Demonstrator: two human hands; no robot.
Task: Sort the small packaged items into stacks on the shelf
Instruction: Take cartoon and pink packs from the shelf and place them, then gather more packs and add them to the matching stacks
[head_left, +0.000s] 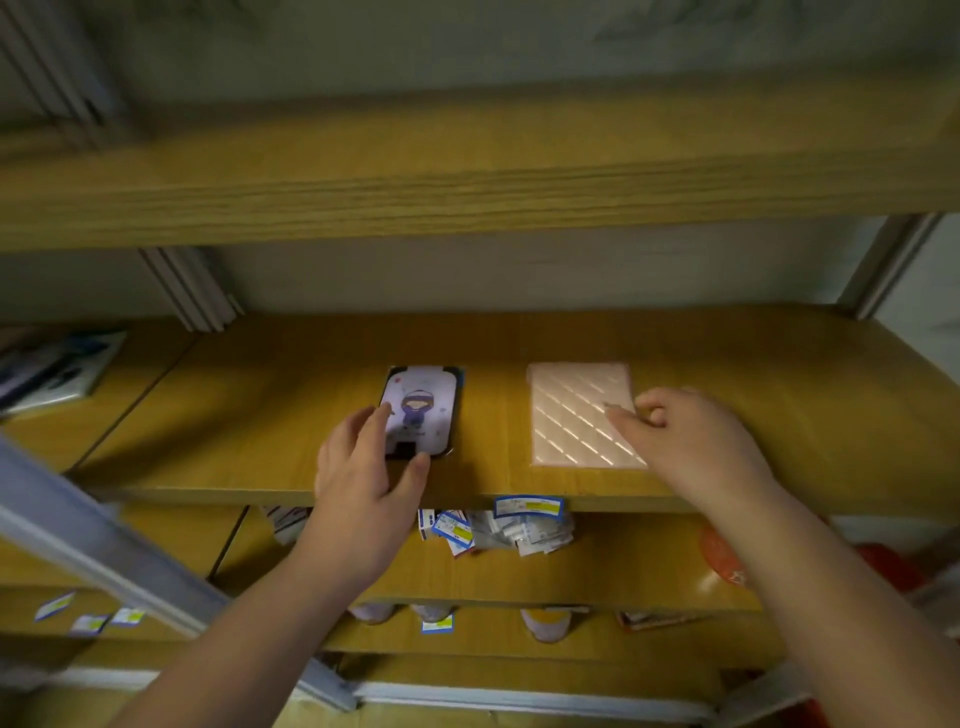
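On the middle wooden shelf (270, 395) lie two flat packaged items. A purple packet with a cartoon figure (423, 408) lies left of centre; my left hand (363, 467) rests at its near left corner, fingers spread, thumb by its near edge. To the right a pink packet with a diagonal quilted pattern (579, 415) lies flat; my right hand (691, 441) touches its right edge with curled fingers. Whether either hand grips its packet I cannot tell.
An upper shelf board (467, 171) hangs just above. On the shelf below lies a heap of small blue-and-white packets (498, 530), with a red object (722, 561) to the right. A grey metal bar (104, 540) slants across the lower left. Flat packages (52, 369) lie far left.
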